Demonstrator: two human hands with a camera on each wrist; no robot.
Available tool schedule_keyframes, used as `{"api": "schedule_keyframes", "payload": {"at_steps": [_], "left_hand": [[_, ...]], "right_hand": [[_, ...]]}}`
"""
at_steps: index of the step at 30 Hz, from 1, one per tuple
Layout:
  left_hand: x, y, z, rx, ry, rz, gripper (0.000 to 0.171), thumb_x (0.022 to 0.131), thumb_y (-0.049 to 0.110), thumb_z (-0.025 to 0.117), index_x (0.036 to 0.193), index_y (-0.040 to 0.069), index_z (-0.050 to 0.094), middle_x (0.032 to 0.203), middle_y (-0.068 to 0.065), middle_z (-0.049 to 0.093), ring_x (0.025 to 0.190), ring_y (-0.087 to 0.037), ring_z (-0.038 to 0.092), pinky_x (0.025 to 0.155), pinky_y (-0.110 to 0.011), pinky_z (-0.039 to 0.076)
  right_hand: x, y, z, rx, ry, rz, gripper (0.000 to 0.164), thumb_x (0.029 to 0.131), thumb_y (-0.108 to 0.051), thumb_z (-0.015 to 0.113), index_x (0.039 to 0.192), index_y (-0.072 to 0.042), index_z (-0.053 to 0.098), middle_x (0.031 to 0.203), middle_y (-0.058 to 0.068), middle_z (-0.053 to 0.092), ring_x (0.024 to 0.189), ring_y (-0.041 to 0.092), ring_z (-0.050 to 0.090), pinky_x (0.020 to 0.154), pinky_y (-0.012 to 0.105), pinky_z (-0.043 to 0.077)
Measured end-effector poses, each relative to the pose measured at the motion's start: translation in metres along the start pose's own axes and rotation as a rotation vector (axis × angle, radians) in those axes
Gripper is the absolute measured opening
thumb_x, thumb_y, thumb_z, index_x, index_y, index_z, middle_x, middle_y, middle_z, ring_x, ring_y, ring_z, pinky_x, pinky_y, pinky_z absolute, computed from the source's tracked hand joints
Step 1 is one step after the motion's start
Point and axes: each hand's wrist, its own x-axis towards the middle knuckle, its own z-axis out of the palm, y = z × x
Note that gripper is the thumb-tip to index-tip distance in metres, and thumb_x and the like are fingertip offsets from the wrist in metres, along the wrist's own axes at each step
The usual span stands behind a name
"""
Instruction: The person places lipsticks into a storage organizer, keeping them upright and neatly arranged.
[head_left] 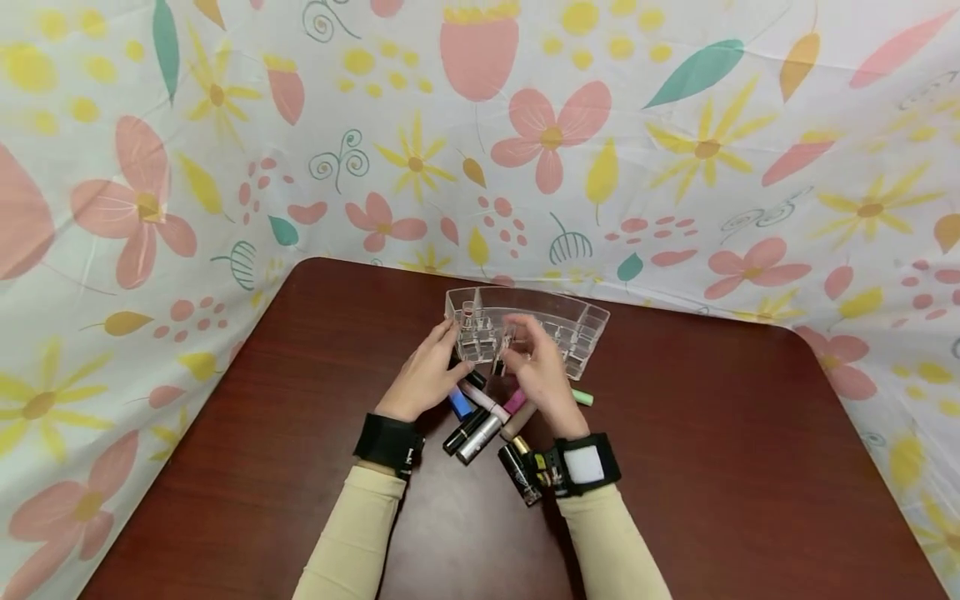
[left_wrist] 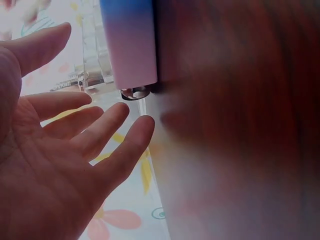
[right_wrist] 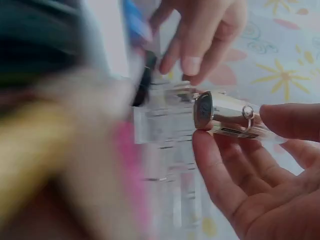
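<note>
A right hand (head_left: 543,375) pinches a shiny metallic and clear cosmetic tube (right_wrist: 227,112) at a transparent plastic organizer (head_left: 517,297) on a dark reddish-brown wooden counter (head_left: 712,467).
The tube sits between thumb and curved fingertips by the organizer's front edge; whether the two touch cannot be told. The left hand (head_left: 426,375), fingers extended and spread, grips nothing, its fingertips close to the organizer's left end. Nearer the person, a loose pile includes a silver cylindrical tube (head_left: 480,437), a glossy black tube (head_left: 465,431) and, at right, a light green tube (head_left: 582,397).
</note>
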Motion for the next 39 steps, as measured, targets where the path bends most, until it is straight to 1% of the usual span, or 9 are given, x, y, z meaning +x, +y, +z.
{"api": "schedule_keyframes", "payload": {"at_steps": [3, 6, 10, 16, 23, 26, 29, 33, 39], "left_hand": [[0.000, 0.002, 0.002, -0.019, -0.007, -0.009, 0.074, 0.101, 0.031, 0.063, 0.161, 0.006, 0.026, 0.170, -0.015, 0.020, 0.153, -0.031, 0.032, 0.117, -0.050, 0.040], [-0.001, 0.004, 0.003, -0.017, -0.004, -0.028, 0.074, 0.101, 0.030, 0.064, 0.160, 0.006, 0.027, 0.170, -0.015, 0.020, 0.154, -0.031, 0.032, 0.117, -0.049, 0.040], [0.000, 0.006, 0.004, -0.021, -0.027, -0.031, 0.075, 0.101, 0.030, 0.063, 0.161, 0.005, 0.026, 0.170, -0.017, 0.019, 0.155, -0.031, 0.029, 0.118, -0.050, 0.039], [0.001, 0.006, 0.006, -0.007, -0.036, -0.028, 0.075, 0.102, 0.032, 0.063, 0.161, 0.006, 0.025, 0.169, -0.017, 0.020, 0.154, -0.031, 0.031, 0.118, -0.049, 0.040], [0.002, 0.006, 0.003, 0.019, -0.013, -0.019, 0.074, 0.101, 0.030, 0.064, 0.160, 0.004, 0.028, 0.168, -0.019, 0.023, 0.152, -0.033, 0.034, 0.117, -0.049, 0.041], [0.002, 0.005, 0.003, 0.028, -0.015, -0.025, 0.074, 0.101, 0.031, 0.064, 0.160, 0.004, 0.028, 0.168, -0.019, 0.023, 0.152, -0.032, 0.034, 0.117, -0.049, 0.041], [0.002, 0.004, 0.004, 0.024, -0.025, -0.027, 0.074, 0.101, 0.031, 0.063, 0.160, 0.004, 0.027, 0.168, -0.019, 0.021, 0.153, -0.032, 0.034, 0.117, -0.048, 0.041], [0.001, 0.004, 0.006, 0.018, -0.042, -0.032, 0.074, 0.102, 0.032, 0.062, 0.160, 0.004, 0.026, 0.169, -0.019, 0.020, 0.154, -0.032, 0.032, 0.117, -0.049, 0.040], [0.002, 0.004, 0.004, 0.049, -0.025, -0.022, 0.073, 0.102, 0.032, 0.062, 0.160, 0.004, 0.028, 0.167, -0.020, 0.024, 0.150, -0.035, 0.038, 0.114, -0.049, 0.044]], "right_hand": [[0.029, -0.009, 0.001, -0.041, 0.033, -0.059, 0.043, 0.094, 0.001, 0.063, 0.133, -0.016, 0.057, 0.123, 0.018, 0.068, 0.109, 0.031, 0.067, 0.088, 0.046, 0.056], [0.054, -0.016, 0.006, -0.069, 0.042, -0.108, 0.041, 0.094, 0.002, 0.060, 0.132, -0.015, 0.056, 0.119, 0.016, 0.068, 0.102, 0.030, 0.067, 0.083, 0.043, 0.055], [0.071, -0.018, 0.014, -0.109, 0.012, -0.149, 0.041, 0.094, 0.006, 0.055, 0.132, -0.011, 0.055, 0.119, 0.016, 0.066, 0.094, 0.030, 0.064, 0.077, 0.038, 0.050], [0.072, -0.010, 0.019, -0.139, 0.002, -0.157, 0.039, 0.095, 0.006, 0.055, 0.129, -0.013, 0.055, 0.122, 0.016, 0.066, 0.104, 0.028, 0.063, 0.080, 0.037, 0.044], [0.066, -0.008, 0.018, -0.134, 0.040, -0.172, 0.039, 0.093, 0.006, 0.057, 0.127, -0.013, 0.058, 0.116, 0.015, 0.067, 0.096, 0.028, 0.062, 0.076, 0.038, 0.042], [0.064, -0.005, 0.019, -0.133, 0.024, -0.169, 0.039, 0.094, 0.006, 0.056, 0.127, -0.014, 0.058, 0.119, 0.014, 0.067, 0.102, 0.028, 0.064, 0.074, 0.039, 0.043], [0.062, 0.003, 0.022, -0.126, -0.002, -0.153, 0.038, 0.095, 0.006, 0.054, 0.128, -0.012, 0.058, 0.125, 0.013, 0.065, 0.111, 0.030, 0.064, 0.078, 0.042, 0.049], [0.060, 0.013, 0.026, -0.139, -0.003, -0.125, 0.034, 0.097, 0.006, 0.055, 0.127, -0.009, 0.060, 0.129, 0.012, 0.065, 0.123, 0.031, 0.062, 0.098, 0.048, 0.051], [0.061, 0.016, 0.030, -0.146, 0.030, -0.146, 0.029, 0.095, 0.004, 0.062, 0.122, -0.008, 0.066, 0.121, 0.013, 0.068, 0.118, 0.031, 0.065, 0.098, 0.048, 0.054]]}}
